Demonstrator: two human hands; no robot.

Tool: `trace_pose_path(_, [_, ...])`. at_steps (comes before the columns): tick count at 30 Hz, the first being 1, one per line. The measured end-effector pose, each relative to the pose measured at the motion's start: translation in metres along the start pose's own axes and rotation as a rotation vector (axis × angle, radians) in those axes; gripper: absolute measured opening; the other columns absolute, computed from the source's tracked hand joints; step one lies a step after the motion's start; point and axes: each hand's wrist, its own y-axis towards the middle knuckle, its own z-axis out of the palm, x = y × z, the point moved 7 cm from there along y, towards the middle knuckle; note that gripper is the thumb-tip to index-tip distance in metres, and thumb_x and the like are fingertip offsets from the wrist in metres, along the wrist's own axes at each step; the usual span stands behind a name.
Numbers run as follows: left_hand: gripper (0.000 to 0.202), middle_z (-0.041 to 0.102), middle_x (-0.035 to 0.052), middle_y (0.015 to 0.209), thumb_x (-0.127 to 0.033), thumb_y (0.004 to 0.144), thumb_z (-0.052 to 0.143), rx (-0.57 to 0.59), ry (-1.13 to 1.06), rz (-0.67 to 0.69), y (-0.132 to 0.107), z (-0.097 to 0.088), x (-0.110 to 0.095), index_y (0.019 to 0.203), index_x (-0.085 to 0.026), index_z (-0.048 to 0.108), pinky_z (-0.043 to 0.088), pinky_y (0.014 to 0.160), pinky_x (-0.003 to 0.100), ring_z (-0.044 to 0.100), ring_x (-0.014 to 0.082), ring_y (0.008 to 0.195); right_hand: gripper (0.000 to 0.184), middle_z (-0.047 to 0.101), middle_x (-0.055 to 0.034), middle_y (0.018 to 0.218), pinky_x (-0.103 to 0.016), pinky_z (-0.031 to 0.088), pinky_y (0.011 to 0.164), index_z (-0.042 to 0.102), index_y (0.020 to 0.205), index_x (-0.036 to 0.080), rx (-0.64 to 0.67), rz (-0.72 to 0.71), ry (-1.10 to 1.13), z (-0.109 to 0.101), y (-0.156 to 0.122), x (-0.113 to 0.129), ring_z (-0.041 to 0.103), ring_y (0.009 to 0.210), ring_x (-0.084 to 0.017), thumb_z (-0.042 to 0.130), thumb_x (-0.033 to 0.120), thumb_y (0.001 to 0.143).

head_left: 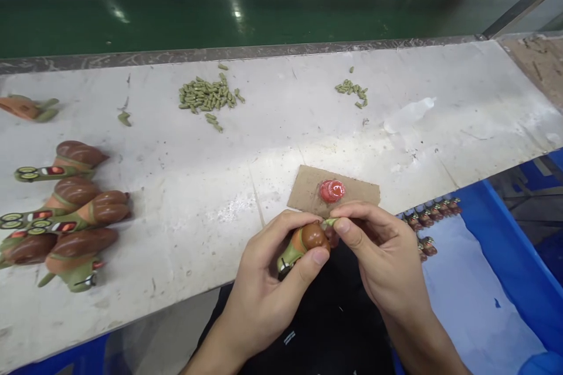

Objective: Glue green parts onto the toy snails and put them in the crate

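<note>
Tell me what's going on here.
A person is working at a white bench. Their left hand grips a brown-and-green toy figure, and their right hand pinches a small green piece at it, above a cardboard scrap bearing a glossy red blob. More figures lie to the left, green pellets sit farther along the bench, and smaller figures sit in a blue bin.

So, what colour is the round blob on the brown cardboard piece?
The round blob on the brown cardboard piece is glossy red, best seen in the head view.
</note>
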Motion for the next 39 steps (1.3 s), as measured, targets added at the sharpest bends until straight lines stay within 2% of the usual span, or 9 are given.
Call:
trace_pose_path(7, [0.015,0.082,-0.0045,0.108,-0.027,0.110,0.082,-0.006,0.022,-0.002,0.000,0.000,0.001,0.123,-0.036,0.082,0.064,0.089,0.026,0.078,0.0161,0.097,0.013,0.089,0.0008,0.091,-0.029,0.075,0.074,0.093,0.096,0.032,-0.066,-0.059,-0.067,0.005,0.000,0.009,0.085,0.078,-0.019,0.093,0.020,0.097])
trace_pose_path(12, [0.017,0.083,-0.0058,0.109,-0.026,0.110,0.082,0.001,0.033,0.002,0.001,0.002,0.002,0.124,-0.037,0.082,0.064,0.089,0.024,0.078,0.0150,0.098,0.016,0.089,0.0014,0.093,-0.028,0.074,0.077,0.092,0.096,0.032,-0.050,-0.091,-0.088,0.006,0.000,0.013,0.086,0.083,-0.019,0.092,0.016,0.097])
trace_pose_path(19, [0.022,0.081,-0.0051,0.110,-0.020,0.109,0.082,0.040,0.046,0.018,-0.002,0.003,0.004,0.123,-0.037,0.080,0.063,0.088,0.023,0.077,0.0141,0.098,0.020,0.088,0.0038,0.102,-0.023,0.068,0.087,0.091,0.105,0.033,0.045,-0.203,-0.314,0.009,-0.004,0.020,0.083,0.096,-0.015,0.085,0.014,0.105])
trace_pose_path(24, [0.025,0.082,-0.0044,0.109,-0.021,0.110,0.080,0.085,0.029,0.038,-0.003,0.000,0.007,0.128,-0.038,0.080,0.063,0.088,0.023,0.078,0.0141,0.096,0.016,0.085,0.0027,0.101,-0.023,0.067,0.086,0.089,0.108,0.029,0.141,-0.186,-0.313,0.012,-0.003,0.020,0.082,0.094,-0.014,0.081,0.016,0.108])
trace_pose_path(27, [0.024,0.082,-0.0046,0.109,-0.021,0.110,0.080,0.066,0.034,0.050,-0.002,-0.004,0.007,0.125,-0.039,0.081,0.064,0.088,0.021,0.080,0.0144,0.096,0.016,0.085,0.0028,0.101,-0.023,0.067,0.087,0.088,0.108,0.028,0.167,-0.212,-0.306,0.016,-0.002,0.024,0.081,0.094,-0.013,0.080,0.014,0.107])
trace_pose_path(30, [0.021,0.084,-0.0034,0.107,-0.026,0.111,0.079,0.049,0.035,0.056,-0.004,-0.005,0.006,0.126,-0.040,0.083,0.065,0.088,0.021,0.081,0.0159,0.095,0.018,0.084,0.0018,0.101,-0.022,0.067,0.089,0.087,0.110,0.028,0.197,-0.289,-0.340,0.021,-0.006,0.034,0.082,0.095,-0.013,0.078,0.012,0.108])
trace_pose_path(33, [0.013,0.083,-0.0012,0.106,-0.040,0.114,0.078,-0.010,-0.028,0.013,-0.007,-0.005,0.008,0.125,-0.039,0.085,0.066,0.087,0.023,0.079,0.0176,0.093,0.021,0.083,-0.0010,0.106,-0.025,0.069,0.088,0.087,0.124,0.028,0.249,-0.388,-0.424,0.024,-0.008,0.048,0.083,0.096,-0.015,0.078,0.016,0.110])
trace_pose_path(36, [0.023,0.080,0.0005,0.102,-0.055,0.113,0.078,-0.145,-0.136,-0.102,-0.011,-0.006,0.016,0.121,-0.034,0.083,0.064,0.086,0.027,0.077,0.0189,0.090,0.028,0.083,-0.0044,0.111,-0.032,0.071,0.087,0.082,0.139,0.025,0.155,-0.450,-0.560,0.012,0.018,0.060,0.082,0.098,-0.019,0.075,0.024,0.113])
trace_pose_path(39, [0.036,0.078,0.0014,0.100,-0.063,0.111,0.078,-0.218,-0.240,-0.196,-0.014,-0.003,0.024,0.121,-0.029,0.079,0.060,0.077,0.029,0.073,0.0185,0.082,0.033,0.082,-0.0130,0.124,-0.042,0.071,0.091,0.080,0.143,0.016,-0.079,-0.463,-0.849,-0.007,0.076,0.067,0.081,0.102,-0.026,0.064,0.022,0.115])
